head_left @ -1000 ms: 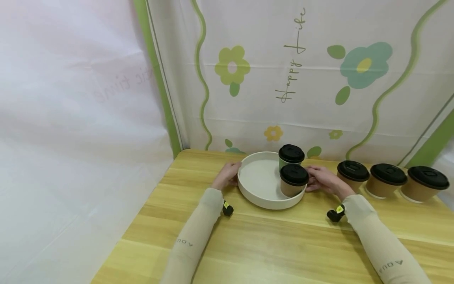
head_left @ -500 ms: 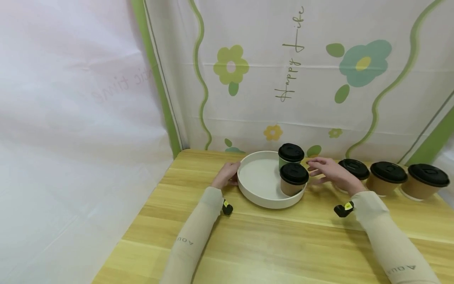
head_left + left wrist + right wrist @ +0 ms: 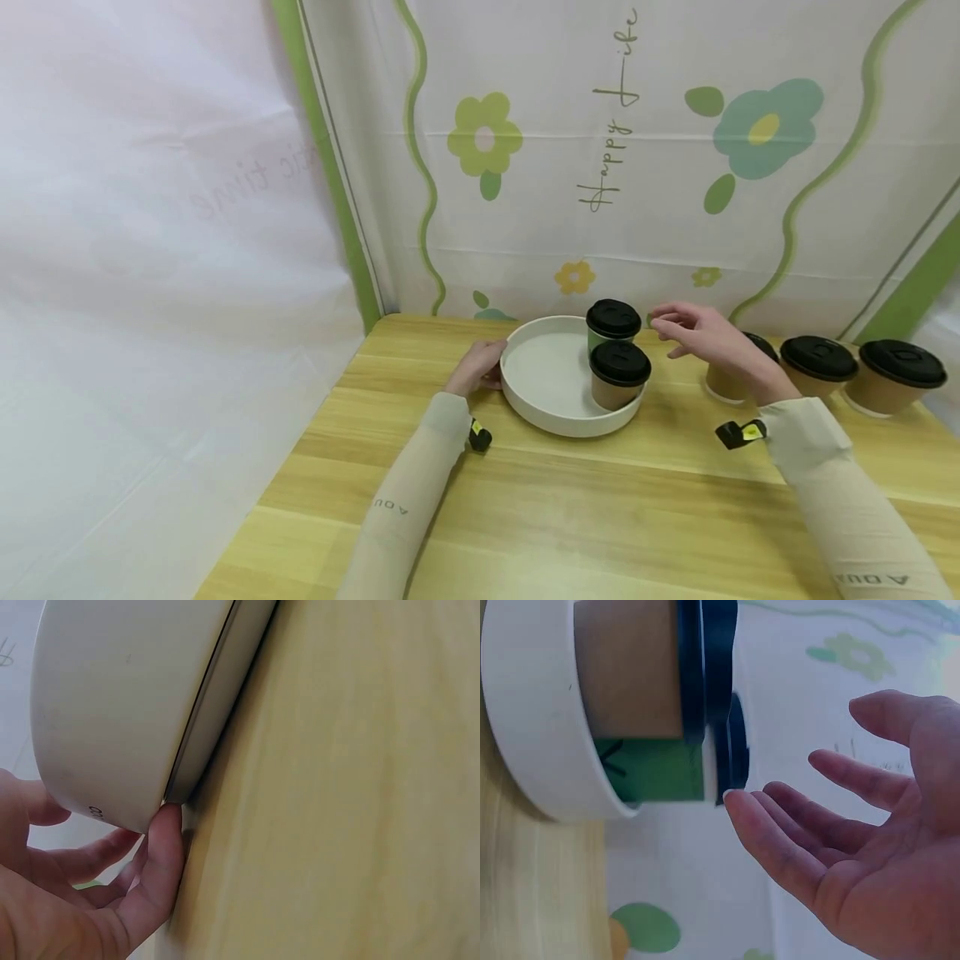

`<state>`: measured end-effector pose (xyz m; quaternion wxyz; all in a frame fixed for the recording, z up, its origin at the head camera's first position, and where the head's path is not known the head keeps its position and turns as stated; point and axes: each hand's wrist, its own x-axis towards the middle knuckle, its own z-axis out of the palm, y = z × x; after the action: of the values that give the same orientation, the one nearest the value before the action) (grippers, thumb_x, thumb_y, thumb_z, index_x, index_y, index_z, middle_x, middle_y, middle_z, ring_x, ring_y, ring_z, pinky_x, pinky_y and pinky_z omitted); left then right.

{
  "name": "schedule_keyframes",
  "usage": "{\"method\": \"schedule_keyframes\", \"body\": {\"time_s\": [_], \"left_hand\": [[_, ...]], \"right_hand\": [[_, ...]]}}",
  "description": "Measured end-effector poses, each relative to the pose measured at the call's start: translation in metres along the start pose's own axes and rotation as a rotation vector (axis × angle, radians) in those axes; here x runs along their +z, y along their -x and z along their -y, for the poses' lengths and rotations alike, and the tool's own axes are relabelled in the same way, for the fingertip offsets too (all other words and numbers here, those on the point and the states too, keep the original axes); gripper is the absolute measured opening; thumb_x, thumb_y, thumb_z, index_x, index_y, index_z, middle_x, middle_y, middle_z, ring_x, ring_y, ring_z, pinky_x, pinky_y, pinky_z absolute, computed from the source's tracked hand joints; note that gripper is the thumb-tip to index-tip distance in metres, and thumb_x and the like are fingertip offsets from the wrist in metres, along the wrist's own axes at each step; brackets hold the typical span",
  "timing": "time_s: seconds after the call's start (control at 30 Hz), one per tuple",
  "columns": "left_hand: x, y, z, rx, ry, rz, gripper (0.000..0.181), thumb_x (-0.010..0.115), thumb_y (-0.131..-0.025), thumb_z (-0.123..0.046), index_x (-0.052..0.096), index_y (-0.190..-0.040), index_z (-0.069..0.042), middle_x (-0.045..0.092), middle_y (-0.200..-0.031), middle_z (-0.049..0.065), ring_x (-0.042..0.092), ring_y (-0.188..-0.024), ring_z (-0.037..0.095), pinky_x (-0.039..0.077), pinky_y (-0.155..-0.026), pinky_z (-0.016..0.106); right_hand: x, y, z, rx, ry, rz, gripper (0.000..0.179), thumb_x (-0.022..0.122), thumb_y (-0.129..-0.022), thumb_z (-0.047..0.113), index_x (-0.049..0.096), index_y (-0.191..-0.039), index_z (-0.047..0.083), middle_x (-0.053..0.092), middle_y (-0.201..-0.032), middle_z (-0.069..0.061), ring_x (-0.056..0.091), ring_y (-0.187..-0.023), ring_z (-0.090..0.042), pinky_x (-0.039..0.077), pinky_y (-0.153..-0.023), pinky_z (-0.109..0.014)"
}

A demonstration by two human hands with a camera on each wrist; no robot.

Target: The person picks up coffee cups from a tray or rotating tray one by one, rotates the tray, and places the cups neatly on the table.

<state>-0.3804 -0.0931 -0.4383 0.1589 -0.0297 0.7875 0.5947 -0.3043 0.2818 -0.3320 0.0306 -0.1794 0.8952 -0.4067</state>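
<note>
A round white tray (image 3: 551, 375) stands on the wooden table, holding a green paper cup (image 3: 600, 340) and a brown paper cup (image 3: 613, 393), both with black lids. My left hand (image 3: 478, 367) grips the tray's left side. The left wrist view shows the thumb at its wall and a finger (image 3: 161, 870) at the bottom edge, just over the table. Raised to the right of the two cups, my right hand (image 3: 705, 337) holds nothing. Its fingers (image 3: 780, 851) are spread and loosely bent, apart from the cups in the right wrist view.
Along the right side stand three more brown cups with black lids: one (image 3: 723, 385) partly behind my right hand, a middle cup (image 3: 813, 385) and an outer cup (image 3: 881, 393). A white curtain (image 3: 525, 233) with flowers hangs behind the table.
My right hand has let go of the tray's right side and moved up and to the right, partly over the nearest brown cup in view. The left hand stays at the tray.
</note>
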Motion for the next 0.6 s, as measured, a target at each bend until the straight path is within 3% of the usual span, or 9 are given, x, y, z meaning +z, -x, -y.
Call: {"method": "schedule_keyframes", "body": {"time_s": [0.13,0.23,0.37,0.6], "left_hand": [[-0.001,0.001,0.000,-0.004,-0.002,0.005,0.045,0.043,-0.102,-0.042,0.064,-0.118,-0.006,0.063,-0.086,0.009,0.060,-0.073,0.019,0.059,-0.069,0.037],[-0.002,0.001,0.000,-0.004,-0.004,0.009,0.045,0.044,-0.102,-0.043,0.065,-0.117,-0.006,0.063,-0.086,0.009,0.061,-0.073,0.020,0.059,-0.072,0.039],[-0.003,0.002,0.001,0.001,-0.003,0.012,0.045,0.043,-0.103,-0.044,0.065,-0.117,-0.006,0.063,-0.087,0.009,0.061,-0.073,0.020,0.059,-0.072,0.039],[-0.002,0.003,-0.001,0.002,-0.002,0.013,0.045,0.043,-0.103,-0.043,0.064,-0.118,-0.006,0.062,-0.086,0.009,0.060,-0.072,0.019,0.058,-0.066,0.035]], "right_hand": [[0.008,-0.001,0.011,-0.060,0.113,-0.027,0.050,0.049,-0.102,0.039,0.049,-0.139,0.005,0.059,-0.130,-0.023,0.064,-0.103,-0.020,0.059,-0.075,-0.028],[0.014,-0.001,0.017,-0.088,0.202,-0.052,0.050,0.051,-0.101,0.040,0.052,-0.138,0.007,0.063,-0.127,-0.019,0.062,-0.110,-0.032,0.056,-0.081,-0.038],[0.023,-0.001,0.021,-0.131,0.284,-0.058,0.050,0.054,-0.100,0.041,0.053,-0.138,0.008,0.061,-0.129,-0.016,0.059,-0.114,-0.034,0.051,-0.090,-0.051],[0.042,0.001,0.027,-0.199,0.419,-0.022,0.052,0.059,-0.098,0.039,0.052,-0.139,0.007,0.055,-0.135,-0.021,0.055,-0.118,-0.042,0.048,-0.094,-0.057]]}}
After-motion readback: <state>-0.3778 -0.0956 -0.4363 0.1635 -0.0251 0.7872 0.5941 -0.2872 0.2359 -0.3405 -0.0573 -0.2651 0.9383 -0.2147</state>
